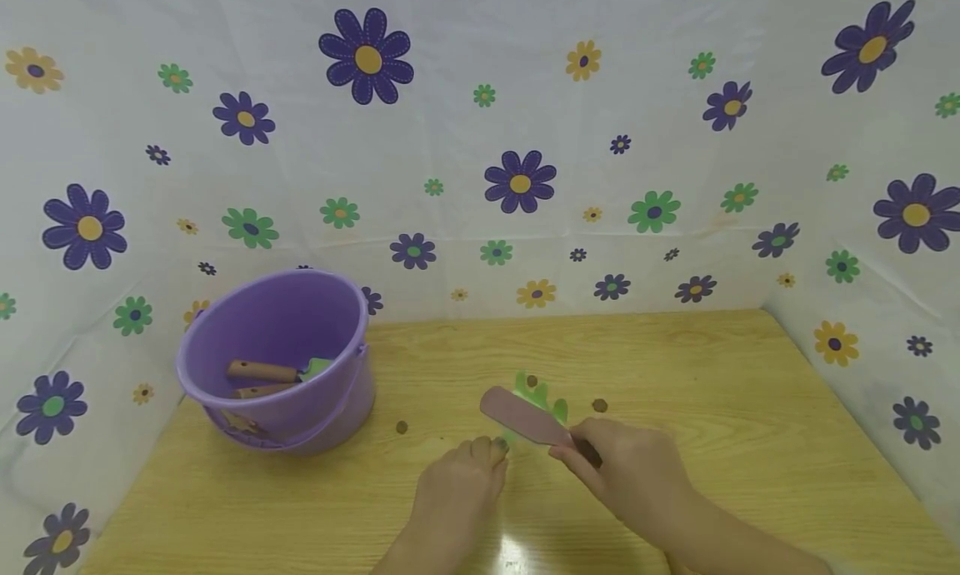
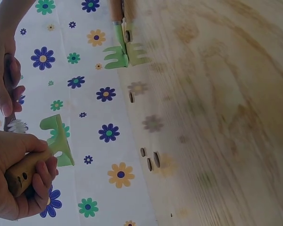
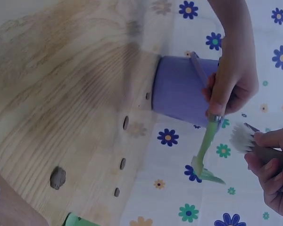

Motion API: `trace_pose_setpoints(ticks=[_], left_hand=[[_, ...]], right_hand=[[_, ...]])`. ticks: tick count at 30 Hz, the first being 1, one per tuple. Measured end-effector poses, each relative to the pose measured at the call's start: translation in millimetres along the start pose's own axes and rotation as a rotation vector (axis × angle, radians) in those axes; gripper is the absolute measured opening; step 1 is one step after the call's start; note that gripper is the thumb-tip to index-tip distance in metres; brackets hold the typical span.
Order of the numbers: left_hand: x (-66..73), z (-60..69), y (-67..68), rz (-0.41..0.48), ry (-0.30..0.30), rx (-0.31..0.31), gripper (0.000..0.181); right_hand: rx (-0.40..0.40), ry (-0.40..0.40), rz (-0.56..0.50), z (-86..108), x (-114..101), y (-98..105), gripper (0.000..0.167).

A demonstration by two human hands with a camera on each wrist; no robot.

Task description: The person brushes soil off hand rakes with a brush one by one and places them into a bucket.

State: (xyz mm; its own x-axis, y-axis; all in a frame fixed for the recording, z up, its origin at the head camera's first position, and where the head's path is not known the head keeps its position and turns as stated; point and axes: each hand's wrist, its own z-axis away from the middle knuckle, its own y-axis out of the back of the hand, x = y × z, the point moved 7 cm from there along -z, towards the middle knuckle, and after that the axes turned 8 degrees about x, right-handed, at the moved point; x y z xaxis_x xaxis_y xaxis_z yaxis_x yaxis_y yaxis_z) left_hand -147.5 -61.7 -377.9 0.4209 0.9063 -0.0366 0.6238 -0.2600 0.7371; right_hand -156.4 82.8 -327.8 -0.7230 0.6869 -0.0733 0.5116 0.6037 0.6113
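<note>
My left hand (image 1: 460, 479) grips the wooden handle (image 2: 26, 172) of a small garden rake with a light green head (image 2: 59, 141). The rake is held above the table, its tines showing past the brush in the head view. In my right hand (image 1: 633, 467) is a brush (image 1: 525, 415) with a flat brownish-pink back, pinched near its neck. Its white bristles (image 3: 242, 137) point toward the rake in the right wrist view. Whether bristles and rake touch, I cannot tell. Several small brown lumps (image 1: 599, 405) lie scattered on the table below both tools.
A purple bucket (image 1: 352, 404) stands at the left, with wooden-handled tools (image 1: 262, 372) inside. Another green-headed hand tool (image 2: 118, 56) lies on the wooden table (image 1: 750, 475) at the right. A white flowered cloth (image 1: 442, 142) borders the table's back and sides.
</note>
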Motion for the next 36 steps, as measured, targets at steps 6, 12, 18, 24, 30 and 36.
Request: trace_pose_setpoints(ticks=[6,12,18,24,30,36], left_hand=[[-0.1,-1.9,4.1,0.022,0.016,0.061,0.020],[0.3,-2.9,6.3,-0.026,-0.018,0.090,0.023],[0.4,-3.2,8.7,-0.063,-0.037,0.147,0.028],[0.4,-2.1,8.6,-0.071,-0.033,0.123,0.031],[0.7,-1.3,9.1,-0.057,-0.034,0.093,0.032],[0.8,-2.0,7.9,-0.043,-0.015,0.016,0.027]], right_hand=[[-0.029,0.005,-0.007,2.5,-6,-4,0.050],[-0.058,0.017,0.008,8.6,-5,-11,0.042],[-0.071,-0.010,0.054,9.7,3,-13,0.032],[-0.049,0.012,0.113,10.9,8,-13,0.054],[0.006,0.051,0.167,11.7,8,-11,0.063],[0.080,0.109,0.224,13.1,5,-9,0.059]])
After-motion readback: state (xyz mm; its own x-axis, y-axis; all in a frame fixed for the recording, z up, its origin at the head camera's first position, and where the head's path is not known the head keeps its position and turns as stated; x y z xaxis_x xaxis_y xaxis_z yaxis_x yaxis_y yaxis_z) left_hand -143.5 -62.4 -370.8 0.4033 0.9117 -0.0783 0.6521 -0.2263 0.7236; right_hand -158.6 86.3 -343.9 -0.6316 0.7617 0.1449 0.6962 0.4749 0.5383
